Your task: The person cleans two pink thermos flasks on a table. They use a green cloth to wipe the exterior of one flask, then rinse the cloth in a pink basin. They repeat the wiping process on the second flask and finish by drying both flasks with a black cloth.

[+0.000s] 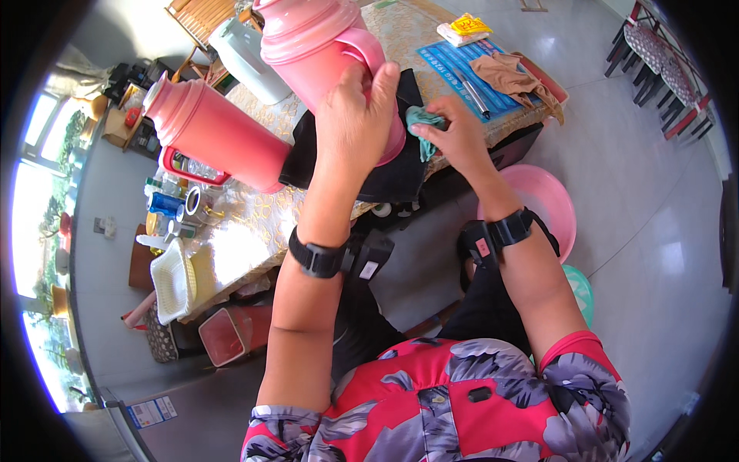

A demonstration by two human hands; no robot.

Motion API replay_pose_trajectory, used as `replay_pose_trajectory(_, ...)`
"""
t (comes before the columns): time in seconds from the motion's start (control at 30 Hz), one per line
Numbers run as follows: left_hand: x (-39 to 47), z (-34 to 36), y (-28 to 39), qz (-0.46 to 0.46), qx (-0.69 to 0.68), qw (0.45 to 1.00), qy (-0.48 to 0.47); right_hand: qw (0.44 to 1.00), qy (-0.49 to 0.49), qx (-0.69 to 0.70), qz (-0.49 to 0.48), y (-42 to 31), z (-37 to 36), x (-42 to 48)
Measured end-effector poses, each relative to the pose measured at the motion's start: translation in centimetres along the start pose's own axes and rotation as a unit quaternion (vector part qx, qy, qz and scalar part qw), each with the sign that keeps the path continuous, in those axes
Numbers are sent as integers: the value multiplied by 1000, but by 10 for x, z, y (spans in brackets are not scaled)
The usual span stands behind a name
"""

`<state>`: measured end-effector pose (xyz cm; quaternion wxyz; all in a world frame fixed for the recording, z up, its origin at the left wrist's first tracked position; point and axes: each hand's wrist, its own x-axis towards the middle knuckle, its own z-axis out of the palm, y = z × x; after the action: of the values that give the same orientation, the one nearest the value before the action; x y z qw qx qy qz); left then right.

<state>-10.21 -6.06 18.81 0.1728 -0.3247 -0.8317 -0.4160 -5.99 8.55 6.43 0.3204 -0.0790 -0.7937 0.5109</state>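
Note:
My left hand (353, 118) grips the handle of a pink thermos flask (300, 69), which stands slightly tilted in view on a black cloth (398, 182). The flask's top runs out of the picture. Between the fingers of my right hand (462, 138) is a crumpled teal cloth (426, 124), close beside the flask's lower side. A second pink thermos flask (222, 130) with a darker pink handle stands to the left, by the black cloth's edge. Behind the two flasks is a pale blue-white jug (248, 60).
The patterned tablecloth (265, 213) carries a white plastic basket (173, 283), several cans and jars, a blue printed mat (444, 63), a pen (474, 95) and a brown cloth (505, 75). Below are a pink basin (557, 202) and a red bin (222, 338). Stools (652, 52) stand far right.

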Motion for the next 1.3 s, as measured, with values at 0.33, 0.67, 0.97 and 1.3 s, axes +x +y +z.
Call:
replay_pose_trajectory(0.33,56,40,-34,-31,-464,885,-8,977,-42,-77,-195,-11,69,-10)
replay_pose_trajectory(0.67,131,15,-81,-80,-490,868,-27,975,-108,-115,-153,2,75,2)
replay_pose_trajectory(0.97,152,16,-113,-143,-506,850,26,980,4,-91,-179,2,57,36)
replay_pose_trajectory(1.3,155,2,-129,-149,-527,837,23,985,-3,-67,-156,16,75,44)
